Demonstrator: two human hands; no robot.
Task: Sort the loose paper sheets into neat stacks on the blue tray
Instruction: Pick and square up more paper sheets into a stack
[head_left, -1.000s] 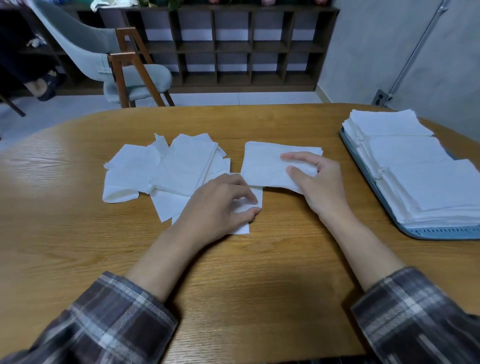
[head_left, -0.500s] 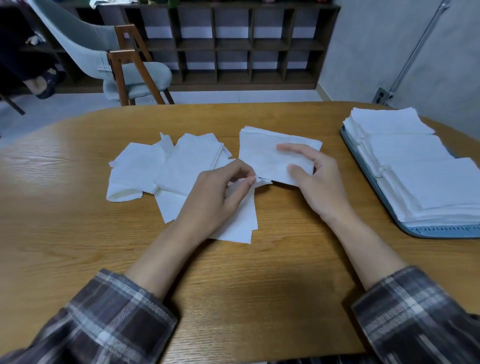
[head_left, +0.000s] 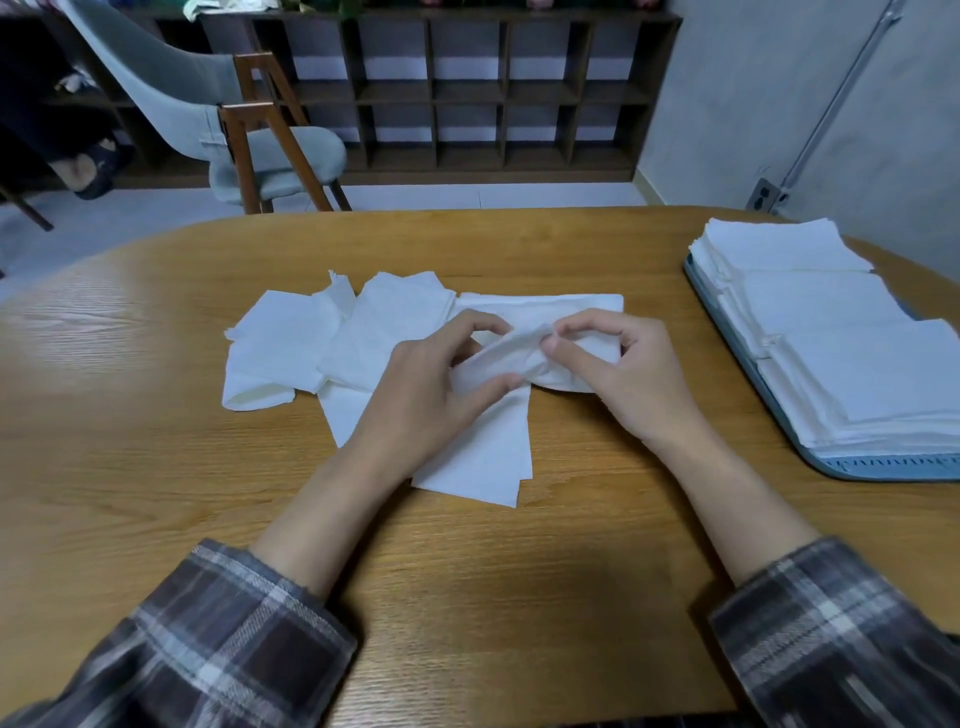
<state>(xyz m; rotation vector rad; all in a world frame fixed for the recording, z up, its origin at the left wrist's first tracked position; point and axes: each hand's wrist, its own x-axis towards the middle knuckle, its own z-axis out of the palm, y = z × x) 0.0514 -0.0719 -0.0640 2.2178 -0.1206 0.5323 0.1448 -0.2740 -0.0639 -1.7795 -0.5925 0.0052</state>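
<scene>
The blue tray (head_left: 883, 466) sits at the right side of the wooden bench (head_left: 156, 467). It is flat, with a round corner and a low rim with little ribs. On it lie three neat stacks of white paper sheets (head_left: 826, 312). Each stack is square and many sheets thick, and they sit in a row from far to near, touching each other. The loose paper sheets (head_left: 291, 338) are in the middle of the bench, well apart from the tray. They are thin, white and soft-looking, and they lie in a messy pile, one over another. The one at the left edge is curled over at its near side. The left hand (head_left: 426, 400) and the right hand (head_left: 623, 374) meet over this pile. Both grips are narrow: thumb and fingers of each hand pinch the same crumpled sheet (head_left: 511, 358), which is bunched up and wrinkled between them. A flat sheet (head_left: 483, 462) lies under the left wrist. Both arms wear plaid sleeves (head_left: 234, 639). Behind the bench stand a grey chair (head_left: 270, 156) with wooden legs and a dark shelf (head_left: 467, 88) made of square boxes.
</scene>
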